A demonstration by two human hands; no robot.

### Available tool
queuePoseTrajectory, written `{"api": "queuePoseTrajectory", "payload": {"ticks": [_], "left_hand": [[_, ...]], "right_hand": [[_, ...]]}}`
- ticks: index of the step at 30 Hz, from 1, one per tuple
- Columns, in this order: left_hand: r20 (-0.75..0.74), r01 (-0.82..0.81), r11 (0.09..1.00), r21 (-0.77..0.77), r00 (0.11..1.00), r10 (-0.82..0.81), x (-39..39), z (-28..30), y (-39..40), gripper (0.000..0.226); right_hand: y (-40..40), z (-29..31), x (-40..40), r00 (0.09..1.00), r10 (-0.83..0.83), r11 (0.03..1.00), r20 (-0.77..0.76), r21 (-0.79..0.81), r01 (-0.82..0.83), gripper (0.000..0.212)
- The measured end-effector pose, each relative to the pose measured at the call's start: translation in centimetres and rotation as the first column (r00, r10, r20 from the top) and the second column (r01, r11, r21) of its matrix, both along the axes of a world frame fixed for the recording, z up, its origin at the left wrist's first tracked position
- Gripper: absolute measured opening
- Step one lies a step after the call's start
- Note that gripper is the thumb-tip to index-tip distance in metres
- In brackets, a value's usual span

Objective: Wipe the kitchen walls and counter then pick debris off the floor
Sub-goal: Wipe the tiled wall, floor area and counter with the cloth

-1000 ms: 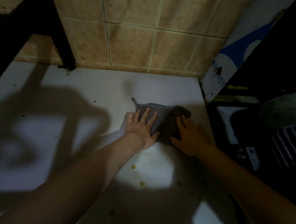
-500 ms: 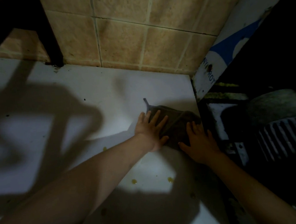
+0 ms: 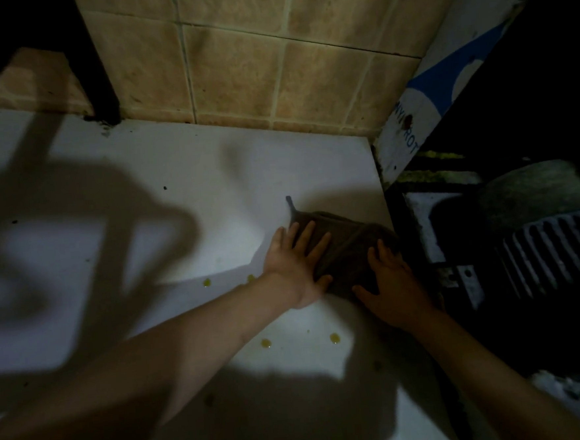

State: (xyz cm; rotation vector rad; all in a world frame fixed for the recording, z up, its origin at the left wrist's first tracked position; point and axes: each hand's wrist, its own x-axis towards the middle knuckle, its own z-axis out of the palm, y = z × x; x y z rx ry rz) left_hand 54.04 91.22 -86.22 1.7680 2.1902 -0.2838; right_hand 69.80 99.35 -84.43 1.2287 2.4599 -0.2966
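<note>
A dark grey cloth [image 3: 347,246] lies folded on the white counter [image 3: 182,179], close to the counter's right edge. My left hand [image 3: 297,264] presses flat on the cloth's left part with straight, spread fingers. My right hand [image 3: 391,283] presses on the cloth's right part, fingers also spread flat. A small loop of the cloth sticks out at its far left corner. Several yellow drops [image 3: 265,342] dot the counter near my forearms. The tan tiled wall [image 3: 253,54] rises behind the counter.
A black post [image 3: 96,72] stands on the counter at the wall, back left. Right of the counter edge is a dark gap with a stove grate [image 3: 551,253] and a white and blue panel [image 3: 443,82]. Heavy shadows cover the counter's left and front.
Both hands and the cloth have slid towards the counter's right edge and a little nearer me. The hands stay flat on the cloth.
</note>
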Motion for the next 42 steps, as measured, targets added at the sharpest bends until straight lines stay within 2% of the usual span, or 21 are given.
{"api": "queuePoseTrajectory", "payload": {"ticks": [7,15,21,26,42], "left_hand": [[0.029,-0.031,0.999,0.021,0.999,0.030,-0.8,0.0,-1.7,0.070],[0.056,-0.105,0.993,0.055,0.993,0.102,-2.9,0.0,-4.3,0.072],[0.032,-0.167,0.985,0.030,0.986,0.166,-4.8,-0.2,-6.5,0.072],[-0.001,-0.239,0.968,0.079,0.971,0.240,-6.3,-0.5,-8.7,0.074],[0.104,-0.409,0.908,0.089,0.911,0.400,-9.6,-0.9,-15.1,0.080]], "right_hand": [[-0.8,-0.3,-0.4,1.000,0.018,1.000,-0.020,-0.018,-0.019,0.085],[-1.4,0.1,-2.5,0.992,0.108,0.992,-0.058,-0.060,-0.112,0.087],[-2.8,0.5,-5.3,0.982,0.174,0.980,-0.079,-0.085,-0.180,0.084],[-3.8,0.6,-7.5,0.960,0.260,0.959,-0.104,-0.086,-0.269,0.084],[-6.6,0.1,-12.6,0.890,0.424,0.890,-0.167,-0.104,-0.444,0.084]]}}
